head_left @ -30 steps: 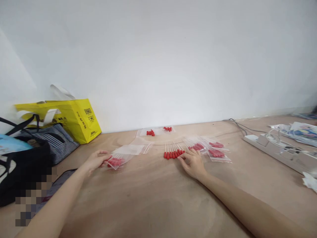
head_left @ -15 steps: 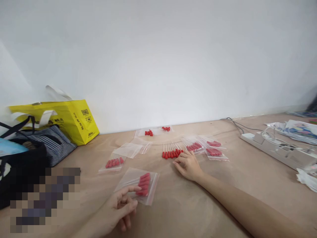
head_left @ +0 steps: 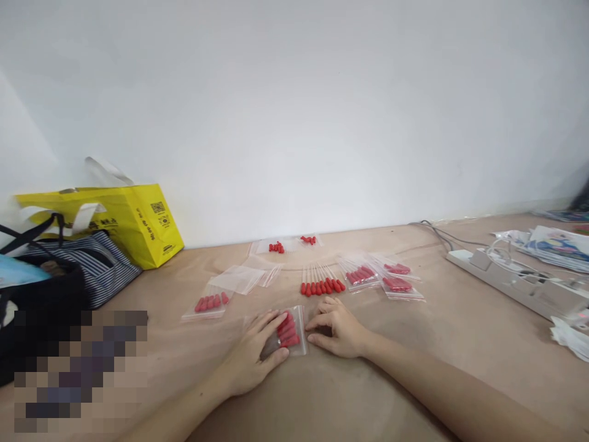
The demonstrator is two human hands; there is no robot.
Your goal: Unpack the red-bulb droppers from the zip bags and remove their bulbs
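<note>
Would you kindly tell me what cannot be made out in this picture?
Head view throughout.
Small bag: left hand covers its left part, so its red-capped pieces cannot be counted.
Right hand: pinching or only touching the bag, curled fingers hide it.
Pixelated patch: blurred out.
Black bag: cut by the left edge.
Far bags: contents too small to count.

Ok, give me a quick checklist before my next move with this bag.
1. The bag lies flat on the table: ok.
2. The left hand rests on it: ok.
3. The right hand touches its right edge: ok.
4. The bag's seal is shut: cannot tell.
5. The loose sticks lie clear of both hands: ok.
</note>
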